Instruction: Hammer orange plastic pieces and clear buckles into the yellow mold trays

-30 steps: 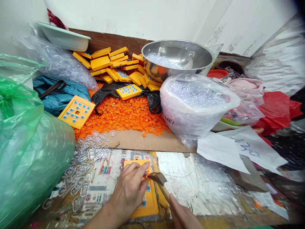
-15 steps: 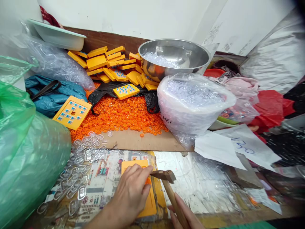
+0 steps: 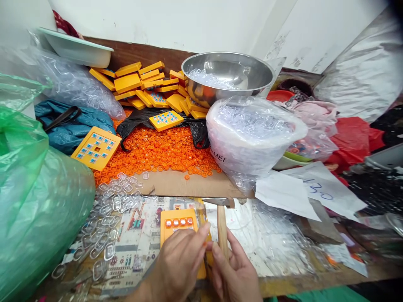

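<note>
The wooden handle of a hammer [image 3: 222, 226] is gripped in my right hand [image 3: 234, 266], its metal head pointing away from me and a little above the table. My left hand [image 3: 181, 260] is closed, its fingertips meeting the thumb of my right hand. A speck of orange [image 3: 205, 243] shows at those fingertips, apparently a small orange piece. Under my left hand lies a yellow block [image 3: 179, 215], mostly covered by it. Along its far edge sits a row of several orange pieces [image 3: 179, 222] with clear tops.
Clear plastic pieces [image 3: 108, 235] lie scattered at left beside a green bag [image 3: 59, 209]. Orange pieces [image 3: 157, 151] are heaped behind a cardboard edge [image 3: 192, 184]. Further back are yellow blocks [image 3: 127, 84], a steel bowl [image 3: 229, 75] and a filled plastic bag [image 3: 252, 142].
The hammer has swung upright and away from the yellow block, its head now farther from me. My hands have come together at the fingertips, and the block's row of orange pieces is uncovered.
</note>
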`<control>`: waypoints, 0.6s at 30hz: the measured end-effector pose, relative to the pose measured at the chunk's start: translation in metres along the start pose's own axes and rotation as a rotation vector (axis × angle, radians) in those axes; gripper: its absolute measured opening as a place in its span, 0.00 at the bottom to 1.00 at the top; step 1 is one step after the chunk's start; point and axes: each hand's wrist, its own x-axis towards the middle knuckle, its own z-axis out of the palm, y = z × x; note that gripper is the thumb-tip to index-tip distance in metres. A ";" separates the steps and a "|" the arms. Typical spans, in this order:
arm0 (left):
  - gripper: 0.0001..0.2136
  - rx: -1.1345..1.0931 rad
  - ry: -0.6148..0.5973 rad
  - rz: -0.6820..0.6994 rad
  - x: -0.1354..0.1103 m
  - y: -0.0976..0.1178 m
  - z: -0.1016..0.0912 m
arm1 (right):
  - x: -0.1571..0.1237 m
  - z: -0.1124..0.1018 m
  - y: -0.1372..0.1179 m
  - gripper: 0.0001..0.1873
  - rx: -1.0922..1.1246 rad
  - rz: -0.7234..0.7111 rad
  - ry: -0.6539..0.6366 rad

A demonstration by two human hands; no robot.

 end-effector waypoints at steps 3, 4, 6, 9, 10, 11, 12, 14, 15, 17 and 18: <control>0.28 -0.045 0.029 0.089 -0.006 0.004 0.002 | -0.001 0.008 -0.004 0.38 0.101 0.045 -0.027; 0.28 -0.063 0.040 0.087 -0.008 0.005 0.003 | -0.001 0.009 -0.004 0.39 0.117 0.055 -0.024; 0.27 -0.124 0.049 0.009 -0.010 0.008 0.004 | -0.002 0.008 -0.005 0.42 0.119 0.062 -0.026; 0.26 -0.235 0.010 -0.148 -0.009 0.009 0.001 | -0.001 0.002 -0.008 0.44 0.055 0.071 -0.071; 0.26 -0.251 -0.024 -0.157 -0.009 0.009 -0.001 | 0.000 0.000 -0.009 0.44 0.028 0.086 -0.094; 0.26 -0.253 -0.065 -0.134 -0.008 0.009 -0.004 | 0.001 -0.002 -0.010 0.43 0.007 0.101 -0.117; 0.26 -0.244 -0.103 -0.096 -0.007 0.008 -0.007 | 0.002 -0.003 -0.010 0.43 -0.008 0.113 -0.133; 0.26 -0.210 -0.163 -0.023 -0.004 0.006 -0.012 | 0.003 -0.003 -0.011 0.44 -0.013 0.115 -0.148; 0.26 -0.184 -0.176 -0.006 -0.003 0.004 -0.013 | 0.004 -0.003 -0.010 0.44 -0.016 0.104 -0.144; 0.27 -0.123 -0.167 -0.017 -0.001 -0.001 -0.014 | 0.003 -0.004 -0.010 0.43 -0.068 0.052 -0.123; 0.28 -0.087 -0.150 -0.038 0.000 -0.004 -0.013 | 0.002 -0.006 -0.010 0.42 -0.116 0.010 -0.115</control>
